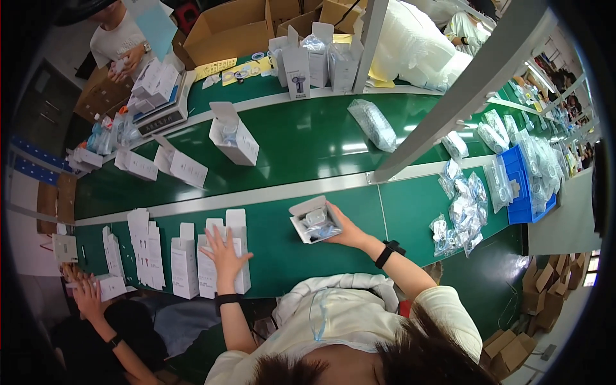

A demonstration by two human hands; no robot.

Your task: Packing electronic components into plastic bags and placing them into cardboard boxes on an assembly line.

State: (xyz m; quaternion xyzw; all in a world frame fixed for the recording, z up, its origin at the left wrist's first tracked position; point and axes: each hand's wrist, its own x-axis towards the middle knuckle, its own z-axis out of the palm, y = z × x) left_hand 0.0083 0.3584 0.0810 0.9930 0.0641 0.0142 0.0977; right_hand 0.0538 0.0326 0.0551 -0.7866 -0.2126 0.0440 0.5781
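My right hand (346, 230) grips an open white carton (300, 232) by its right side, above the green bench. Inside the carton I see a clear-wrapped item (316, 217), pale and rounded, with bluish plastic beside it. Its exact kind is hard to make out. My left hand (222, 253) has its fingers spread wide over white boxes with raised flaps. One box (184, 266) stands just left of it and another (239, 224) is partly behind its fingers. Whether the palm touches a box is hidden.
Flat printed cartons (146, 247) lie further left, near a co-worker's hands (86, 296). Open boxes (234, 138) and a bubble-wrapped pack (373, 125) rest on the middle strip. Bagged parts (465, 205) and a blue bin (518, 183) are at right. A metal post (462, 83) slants overhead.
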